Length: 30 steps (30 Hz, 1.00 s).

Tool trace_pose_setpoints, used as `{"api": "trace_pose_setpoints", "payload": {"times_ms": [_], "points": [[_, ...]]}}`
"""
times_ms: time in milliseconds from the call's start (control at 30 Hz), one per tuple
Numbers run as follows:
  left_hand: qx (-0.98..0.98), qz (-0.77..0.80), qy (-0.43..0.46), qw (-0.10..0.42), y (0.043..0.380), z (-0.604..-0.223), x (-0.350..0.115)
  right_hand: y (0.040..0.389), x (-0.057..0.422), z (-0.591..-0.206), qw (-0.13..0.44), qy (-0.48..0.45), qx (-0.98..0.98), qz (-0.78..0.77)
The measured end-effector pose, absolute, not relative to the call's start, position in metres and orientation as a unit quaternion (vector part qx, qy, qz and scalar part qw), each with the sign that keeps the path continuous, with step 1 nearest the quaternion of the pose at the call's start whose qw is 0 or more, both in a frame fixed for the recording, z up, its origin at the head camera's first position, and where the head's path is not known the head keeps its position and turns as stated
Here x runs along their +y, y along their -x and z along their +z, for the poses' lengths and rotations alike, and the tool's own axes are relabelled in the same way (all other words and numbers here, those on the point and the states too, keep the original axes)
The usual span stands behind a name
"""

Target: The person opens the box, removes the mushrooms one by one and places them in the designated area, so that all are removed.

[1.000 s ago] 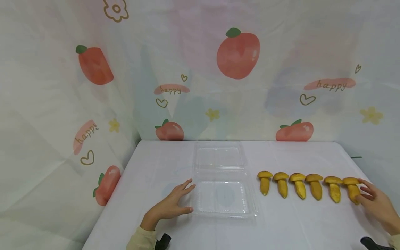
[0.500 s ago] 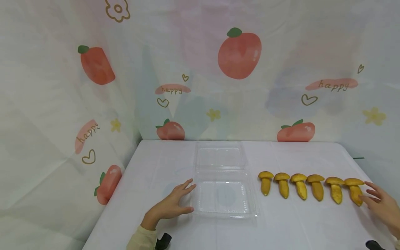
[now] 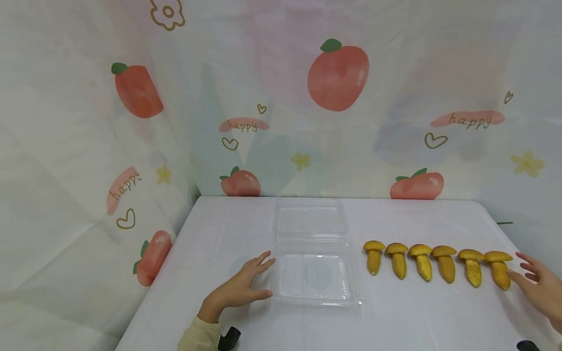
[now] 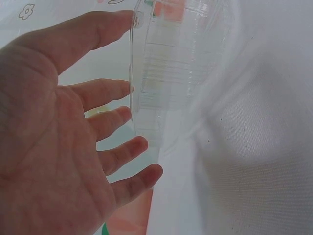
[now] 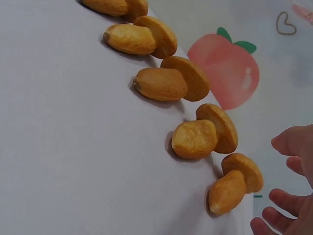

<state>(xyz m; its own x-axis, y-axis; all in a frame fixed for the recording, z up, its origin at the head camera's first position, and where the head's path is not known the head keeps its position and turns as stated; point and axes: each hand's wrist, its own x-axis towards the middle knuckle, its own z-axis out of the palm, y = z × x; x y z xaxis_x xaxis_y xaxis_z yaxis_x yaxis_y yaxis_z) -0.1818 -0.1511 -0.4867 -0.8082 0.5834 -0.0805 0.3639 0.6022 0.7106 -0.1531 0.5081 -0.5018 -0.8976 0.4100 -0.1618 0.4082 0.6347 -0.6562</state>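
Several yellow-brown mushrooms (image 3: 447, 264) lie in a row on the right of the white table, caps toward the back. Just right of the last mushroom (image 3: 499, 271) is my right hand (image 3: 537, 287), its fingers spread and nothing held. The right wrist view shows a gap between those fingertips (image 5: 281, 142) and the nearest mushroom (image 5: 228, 192). A clear plastic clamshell box (image 3: 313, 278) lies with its lid folded back at the table's middle. At its left edge my left hand (image 3: 239, 287) has its fingers extended, fingertips (image 4: 126, 88) at the rim in the left wrist view.
The box's lid (image 3: 311, 220) reaches near the table's back edge. Behind and to the left hangs a printed cloth (image 3: 281, 97) with fruit and hearts. A black object (image 3: 229, 338) shows below my left wrist, and another (image 3: 528, 345) below the right.
My right hand has drawn slightly rightward, off the last mushroom. The left hand stays in place beside the box. The whole view has shifted a little.
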Motion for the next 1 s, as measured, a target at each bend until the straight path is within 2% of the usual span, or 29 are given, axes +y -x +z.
{"api": "trace_pose_setpoints", "payload": {"times_ms": [500, 1000], "points": [[0.883, 0.355, -0.264, 0.16, 0.181, -0.485, -0.151, 0.156, 0.483, -0.479, 0.053, 0.146, -0.931, 0.33], [0.883, 0.354, -0.265, 0.159, 0.183, -0.485, -0.15, 0.157, 0.458, -0.466, 0.067, 0.089, -0.938, 0.329]]}}
